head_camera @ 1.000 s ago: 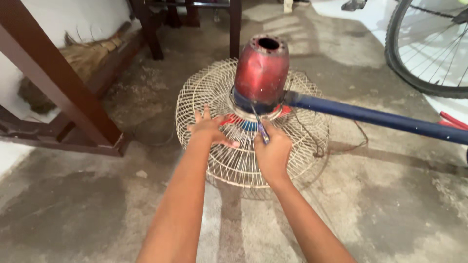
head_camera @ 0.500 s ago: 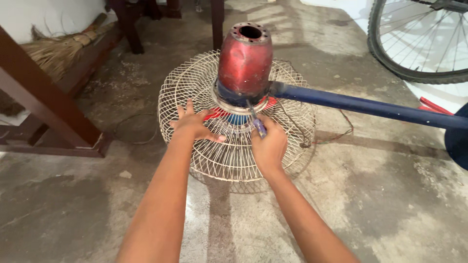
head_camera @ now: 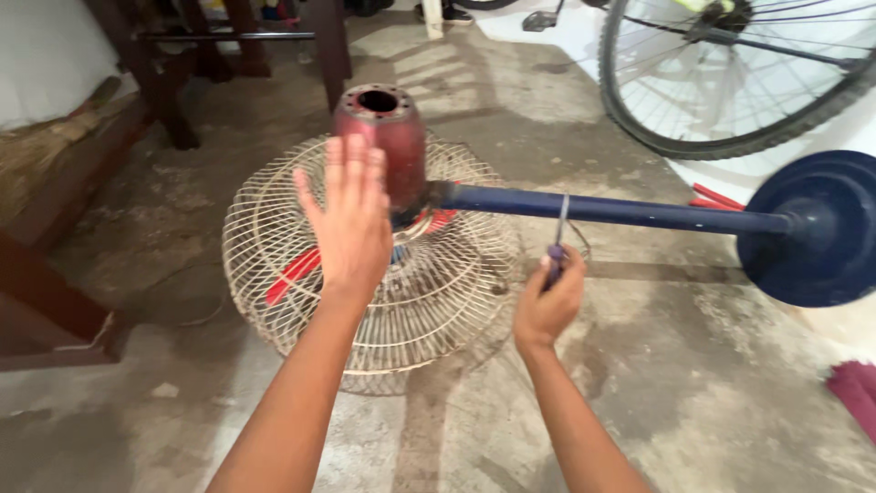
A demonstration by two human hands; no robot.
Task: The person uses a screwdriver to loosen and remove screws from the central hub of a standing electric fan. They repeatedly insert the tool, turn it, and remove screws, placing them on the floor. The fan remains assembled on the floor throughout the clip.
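A standing fan lies face down on the concrete floor. Its cream wire grille (head_camera: 274,228) rests on the ground, with red blades (head_camera: 294,277) showing through. The red motor housing (head_camera: 388,137) stands up from the grille's middle. A dark blue pole (head_camera: 630,211) runs right from it to the round blue base (head_camera: 817,228). My left hand (head_camera: 351,219) hovers open above the grille, just left of the housing, fingers spread. My right hand (head_camera: 547,306) is closed on a screwdriver (head_camera: 557,239) with a purple handle, its shaft pointing up in front of the pole.
A bicycle wheel (head_camera: 730,82) stands at the upper right. Dark wooden furniture legs (head_camera: 164,91) and a wooden frame (head_camera: 46,301) line the left side and back. A broom (head_camera: 46,151) lies at the far left. Red items (head_camera: 853,388) sit at the right edge.
Both hands have lifted off the fan's hub. My left hand rose open above the grille; my right hand pulled back to the right with the screwdriver. The view shifted right, showing the base.
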